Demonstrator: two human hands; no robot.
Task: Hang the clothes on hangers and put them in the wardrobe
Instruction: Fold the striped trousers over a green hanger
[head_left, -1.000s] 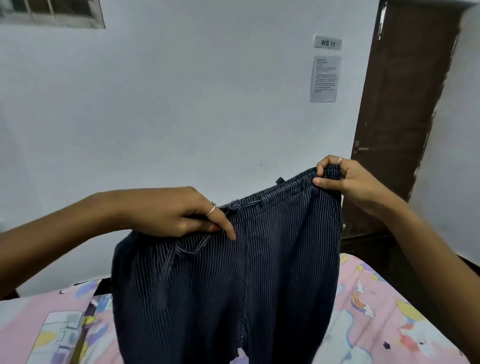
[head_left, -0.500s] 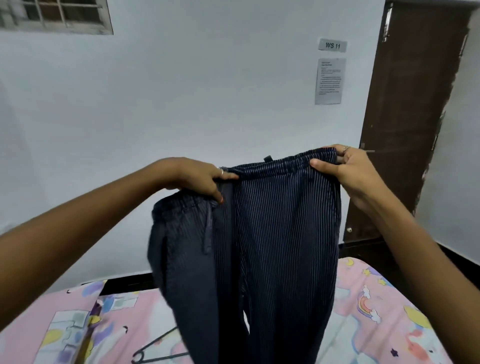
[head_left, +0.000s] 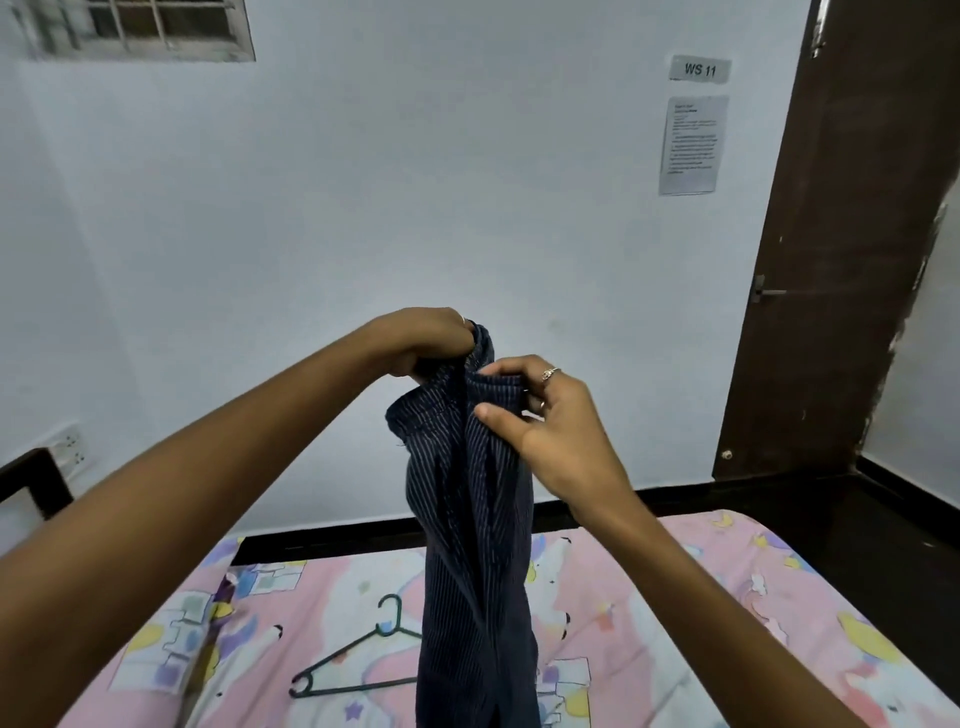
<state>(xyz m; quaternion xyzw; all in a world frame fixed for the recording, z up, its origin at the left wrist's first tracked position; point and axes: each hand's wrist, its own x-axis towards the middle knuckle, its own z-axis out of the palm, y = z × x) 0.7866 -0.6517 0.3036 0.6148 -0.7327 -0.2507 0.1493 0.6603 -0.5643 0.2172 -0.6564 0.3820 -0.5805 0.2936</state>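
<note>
- Trousers (head_left: 470, 519): dark navy with thin pale stripes, held up in mid-air above the bed (head_left: 649, 623), centre of view.
- Long axis near vertical; waistband end points up at the hands, legs hang straight down and run off the bottom edge.
- Fabric is folded lengthwise, so it hangs as one narrow column; waistband is bunched at the top.
- Left hand (head_left: 426, 340): fingers curled over the top of the waistband, grip pinching the cloth from the left and above; ring on one finger.
- Right hand (head_left: 540, 415): just beside the left, slightly lower; thumb on the near side of the cloth, fingers wrapped round the far side, grip pinching the waistband fold; two rings visible.
- The two hands are near each other, nearly touching at the waistband.
- Hanger (head_left: 358, 660): dark green, lies flat on the bed, hook pointing away from the camera, its right side hidden behind the trousers.
- Bed has a pink cartoon-print sheet.
- Behind: white wall, a sign reading WS 11 (head_left: 700, 69) with a printed sheet (head_left: 692, 144) under it, a brown door (head_left: 841, 260) at right, a window (head_left: 140, 26) top left.
</note>
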